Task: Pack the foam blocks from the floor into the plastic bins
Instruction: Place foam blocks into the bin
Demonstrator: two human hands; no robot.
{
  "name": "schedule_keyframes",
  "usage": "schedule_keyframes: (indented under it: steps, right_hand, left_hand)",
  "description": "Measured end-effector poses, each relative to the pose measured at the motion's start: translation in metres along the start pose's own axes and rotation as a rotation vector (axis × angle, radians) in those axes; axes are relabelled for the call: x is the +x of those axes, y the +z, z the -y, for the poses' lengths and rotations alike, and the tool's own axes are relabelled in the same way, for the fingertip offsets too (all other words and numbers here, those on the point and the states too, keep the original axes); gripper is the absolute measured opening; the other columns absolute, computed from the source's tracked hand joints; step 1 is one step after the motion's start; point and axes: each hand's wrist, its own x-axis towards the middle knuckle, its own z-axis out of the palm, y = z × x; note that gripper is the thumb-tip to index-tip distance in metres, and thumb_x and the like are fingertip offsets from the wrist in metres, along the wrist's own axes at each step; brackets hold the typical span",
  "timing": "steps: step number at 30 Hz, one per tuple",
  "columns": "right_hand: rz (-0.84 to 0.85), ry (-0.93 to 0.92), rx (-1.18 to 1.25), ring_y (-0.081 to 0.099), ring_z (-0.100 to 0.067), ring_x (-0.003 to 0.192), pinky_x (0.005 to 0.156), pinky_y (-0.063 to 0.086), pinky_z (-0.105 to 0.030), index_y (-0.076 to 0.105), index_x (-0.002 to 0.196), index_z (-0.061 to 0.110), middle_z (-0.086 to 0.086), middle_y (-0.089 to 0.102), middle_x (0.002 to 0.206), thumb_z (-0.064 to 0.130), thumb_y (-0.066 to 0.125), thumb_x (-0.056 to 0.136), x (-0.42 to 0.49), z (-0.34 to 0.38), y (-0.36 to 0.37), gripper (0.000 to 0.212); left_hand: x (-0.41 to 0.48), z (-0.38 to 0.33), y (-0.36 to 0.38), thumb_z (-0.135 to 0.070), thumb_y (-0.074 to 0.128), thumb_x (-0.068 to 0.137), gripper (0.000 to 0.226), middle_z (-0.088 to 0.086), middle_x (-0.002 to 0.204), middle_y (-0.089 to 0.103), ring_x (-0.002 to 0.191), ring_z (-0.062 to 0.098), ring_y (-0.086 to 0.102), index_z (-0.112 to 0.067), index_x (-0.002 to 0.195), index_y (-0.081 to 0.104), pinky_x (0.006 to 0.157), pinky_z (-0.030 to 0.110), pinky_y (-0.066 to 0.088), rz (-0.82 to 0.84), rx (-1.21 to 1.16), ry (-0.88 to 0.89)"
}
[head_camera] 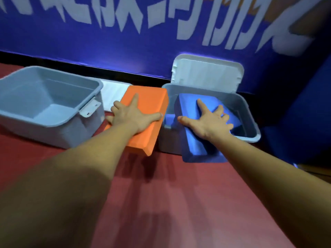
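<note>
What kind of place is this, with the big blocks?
Likely an indoor play or gym room: red floor, a blue wall banner with white letters, an orange foam block and blue foam block, and plastic bins.

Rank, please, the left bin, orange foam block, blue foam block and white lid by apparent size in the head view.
1. left bin
2. orange foam block and blue foam block, alike; unranked
3. white lid, though farthest away
</note>
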Motion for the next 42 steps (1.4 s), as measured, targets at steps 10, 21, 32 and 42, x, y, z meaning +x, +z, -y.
schedule_keyframes:
  steps: [10,21,32,42]
  right_hand:
    - [-0.069,0.235,0.026,0.023,-0.044,0.143,0.112,0.020,-0.058,0.015,0.154,0.058,-0.014,0.007,0.166,0.095,0.054,0.063,0.089,-0.063,-0.067,0.105]
    - [0.011,0.251,0.040,0.027,-0.044,0.142,0.111,0.024,-0.058,0.025,0.154,0.052,-0.013,0.019,0.162,0.092,0.057,0.064,0.191,-0.085,-0.061,0.103]
    - [-0.063,0.142,0.022,0.034,-0.041,0.143,0.112,0.022,-0.061,0.041,0.152,0.041,-0.010,0.042,0.156,0.086,0.043,0.083,0.218,-0.085,-0.065,0.082]
    - [-0.050,-0.111,-0.075,0.025,-0.039,0.148,0.117,0.014,-0.063,0.036,0.154,0.042,-0.009,0.039,0.158,0.077,0.035,0.091,0.139,-0.039,0.004,0.072]
  left_hand:
    - [0.053,-0.136,0.028,-0.096,0.058,0.054,0.124,0.022,0.151,0.025,0.140,0.040,0.027,-0.046,0.156,0.010,0.105,0.057,0.029,0.122,-0.038,0.106]
    - [0.125,-0.188,0.076,-0.097,0.058,0.052,0.125,0.021,0.148,0.029,0.138,0.039,0.029,-0.043,0.156,0.014,0.104,0.056,0.030,0.121,0.020,0.070]
    - [0.137,-0.192,0.093,-0.095,0.043,0.070,0.109,0.013,0.168,0.002,0.154,0.038,0.001,-0.038,0.158,0.018,0.113,0.071,0.019,0.116,0.022,0.206]
    - [0.078,-0.095,0.091,-0.082,0.041,0.085,0.089,0.008,0.160,0.032,0.146,0.030,0.029,-0.028,0.155,0.033,0.113,0.047,0.027,-0.112,0.066,0.306]
